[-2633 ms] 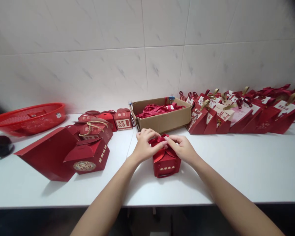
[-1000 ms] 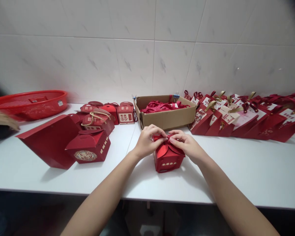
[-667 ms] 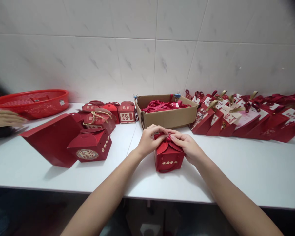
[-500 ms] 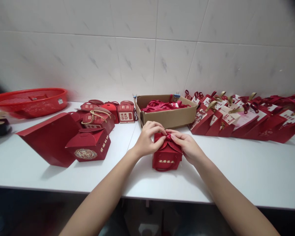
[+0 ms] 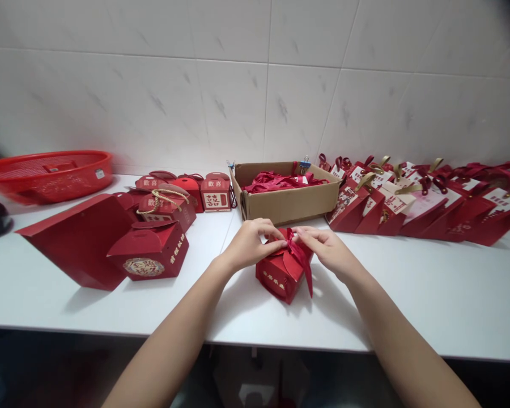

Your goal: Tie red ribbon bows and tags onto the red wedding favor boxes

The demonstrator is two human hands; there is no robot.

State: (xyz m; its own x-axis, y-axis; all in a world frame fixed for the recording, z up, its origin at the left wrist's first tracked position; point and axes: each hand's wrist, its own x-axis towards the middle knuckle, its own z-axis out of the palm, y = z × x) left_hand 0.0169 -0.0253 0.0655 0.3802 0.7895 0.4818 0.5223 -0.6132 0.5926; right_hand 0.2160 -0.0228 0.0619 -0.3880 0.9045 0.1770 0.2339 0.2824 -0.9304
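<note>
Red gift box on white table, in front of cardboard box. At its top, red ribbon between closed thumb and fingers of left hand; beside it, fingertips of right hand, cannot tell whether gripping.

there are two hands, one ribboned box, one basket, one carton and seemingly over ten bags.
</note>
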